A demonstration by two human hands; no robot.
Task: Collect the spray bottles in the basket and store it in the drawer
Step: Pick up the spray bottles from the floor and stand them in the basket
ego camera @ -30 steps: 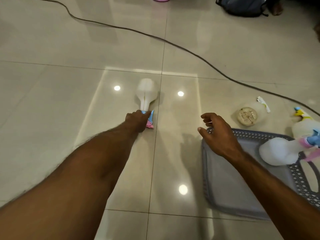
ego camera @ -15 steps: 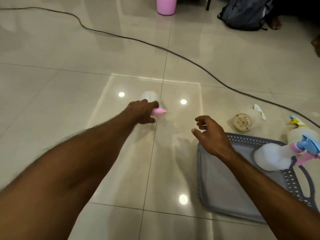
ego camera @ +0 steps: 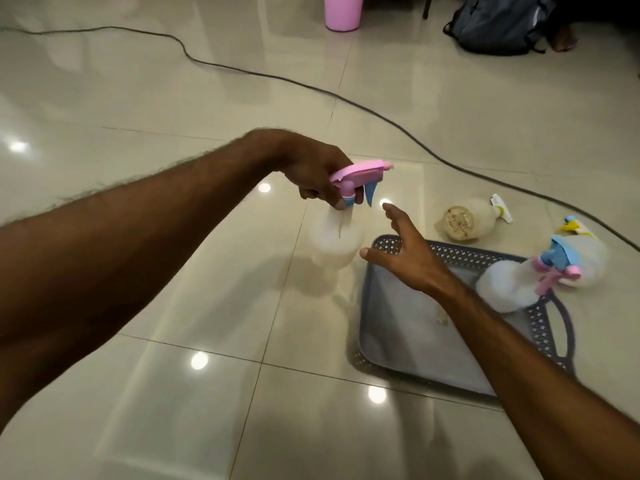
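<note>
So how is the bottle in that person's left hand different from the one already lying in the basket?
The held spray bottle hangs upright in the air, gripped at its neck by the left hand; the basket bottle lies on its side, resting against the basket rim, touched by no hand. The held one has a pink head with a blue trigger; the basket one has a blue head with a pink trigger. Both have cloudy white bodies.

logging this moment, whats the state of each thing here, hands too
left hand: shut on the pink-top spray bottle, held upright off the floor
right hand: open, empty, over the basket's near corner
basket: on the floor, one bottle in it
bottle in basket: lying on its side
brown-base bottle: lying on the floor
yellow-top bottle: lying outside the basket
</note>
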